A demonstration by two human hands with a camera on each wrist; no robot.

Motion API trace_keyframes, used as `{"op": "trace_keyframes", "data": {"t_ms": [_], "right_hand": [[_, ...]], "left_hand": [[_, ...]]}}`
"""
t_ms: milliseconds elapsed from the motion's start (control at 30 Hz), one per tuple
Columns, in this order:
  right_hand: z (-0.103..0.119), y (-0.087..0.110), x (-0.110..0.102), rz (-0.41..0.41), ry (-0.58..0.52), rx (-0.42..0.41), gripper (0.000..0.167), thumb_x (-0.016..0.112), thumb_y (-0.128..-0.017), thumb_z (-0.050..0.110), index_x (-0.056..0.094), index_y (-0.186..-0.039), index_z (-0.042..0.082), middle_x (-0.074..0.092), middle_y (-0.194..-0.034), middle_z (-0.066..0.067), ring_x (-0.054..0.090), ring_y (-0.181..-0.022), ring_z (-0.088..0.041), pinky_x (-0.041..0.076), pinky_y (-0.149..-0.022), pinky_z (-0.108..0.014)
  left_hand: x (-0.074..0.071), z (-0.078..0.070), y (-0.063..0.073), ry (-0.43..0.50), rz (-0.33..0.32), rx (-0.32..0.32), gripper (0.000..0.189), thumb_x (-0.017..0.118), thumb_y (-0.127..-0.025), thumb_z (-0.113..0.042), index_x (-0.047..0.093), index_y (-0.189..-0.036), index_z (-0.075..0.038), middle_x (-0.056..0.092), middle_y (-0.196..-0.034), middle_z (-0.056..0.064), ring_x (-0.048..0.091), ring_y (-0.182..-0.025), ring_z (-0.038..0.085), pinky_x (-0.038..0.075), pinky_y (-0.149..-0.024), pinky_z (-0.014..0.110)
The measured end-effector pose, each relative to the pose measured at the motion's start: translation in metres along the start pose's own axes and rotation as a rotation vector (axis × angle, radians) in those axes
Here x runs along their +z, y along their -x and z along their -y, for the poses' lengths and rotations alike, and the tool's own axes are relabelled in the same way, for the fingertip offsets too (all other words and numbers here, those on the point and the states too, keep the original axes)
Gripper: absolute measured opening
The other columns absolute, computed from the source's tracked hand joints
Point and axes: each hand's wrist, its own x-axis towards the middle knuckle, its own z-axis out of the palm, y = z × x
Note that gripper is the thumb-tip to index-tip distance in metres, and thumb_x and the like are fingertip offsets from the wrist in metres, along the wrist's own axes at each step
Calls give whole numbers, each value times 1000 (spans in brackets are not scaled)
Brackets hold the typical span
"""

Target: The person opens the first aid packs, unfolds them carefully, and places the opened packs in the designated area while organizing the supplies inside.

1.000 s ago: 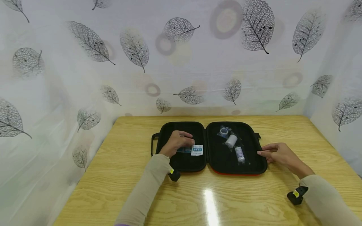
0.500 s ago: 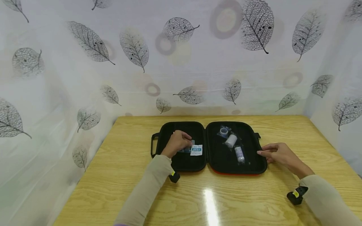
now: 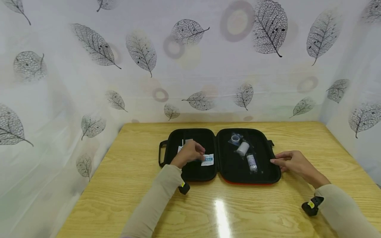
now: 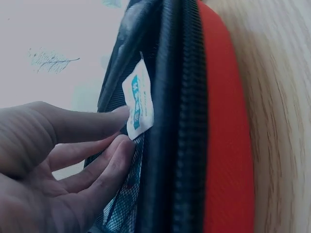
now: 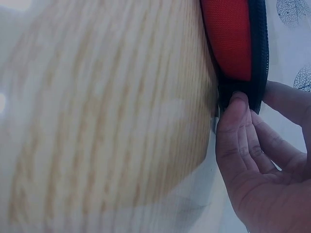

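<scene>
A black-lined zip case [image 3: 250, 178] with a red shell lies open on the wooden table. My left hand [image 3: 190, 153] is over its left half, thumb and fingertips pinching the edge of a small white sachet [image 3: 207, 160] with a blue printed band. In the left wrist view the sachet [image 4: 138, 99] stands tilted at the fingertips, above a mesh pocket [image 4: 126, 194]. My right hand [image 3: 294, 163] grips the right rim of the case; the right wrist view shows its thumb and fingers around the black zip edge [image 5: 260, 43].
The right half holds a tape roll [image 3: 235, 138] in clear wrap, a white roll [image 3: 243, 148] and a wrapped white cylinder with print [image 3: 252, 163]. More pale packets [image 3: 180, 148] lie behind my left hand. A carry handle [image 3: 162, 153] sticks out at the left.
My left hand has shifted slightly right and nearer, and the sachet has moved a little nearer with it. Pale packets behind the hand now show. The right hand stays put.
</scene>
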Motion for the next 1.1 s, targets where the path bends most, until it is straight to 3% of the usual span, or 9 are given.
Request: {"op": "trace_keyframes", "data": {"t_ms": [200, 467, 733, 933, 1100], "right_hand": [[-1, -1, 0, 2, 8, 4, 70, 71, -96, 37, 50, -133, -19, 70, -112, -19, 67, -83, -21, 60, -71, -34], [-1, -1, 0, 0, 12, 3, 69, 71, -96, 37, 51, -133, -18, 70, -111, -18, 67, -82, -21, 59, -71, -33], [-2, -1, 0, -3, 22, -1, 70, 71, -96, 38, 51, -133, -18, 70, -111, -20, 68, -83, -21, 60, -71, -34], [-2, -1, 0, 1, 22, -1, 70, 70, -97, 38, 51, -134, -18, 69, -113, -19, 68, -85, -21, 60, -72, -34], [-2, 0, 0, 0, 17, -4, 71, 71, -96, 39, 51, -134, -18, 69, -112, -20, 68, -85, -22, 60, -72, -35]], "left_hand": [[2, -1, -2, -68, -6, -10, 30, 87, -77, 2, 75, -105, 0, 71, -97, 5, 65, -85, 16, 57, -81, 33], [4, -3, 0, -187, 17, -2, 19, 87, -78, -2, 76, -92, -6, 69, -93, 3, 60, -85, 16, 54, -82, 33], [3, -4, -1, -265, 38, 19, 14, 88, -78, -6, 76, -85, -10, 69, -104, 3, 58, -92, 17, 53, -84, 35], [-3, -1, 1, -258, 68, 73, 12, 86, -81, -8, 75, -88, -9, 69, -103, 4, 61, -91, 17, 54, -81, 33], [-11, 3, 4, -168, 97, 100, 6, 79, -89, -6, 76, -94, -6, 70, -100, 5, 65, -88, 16, 56, -80, 33]]}}
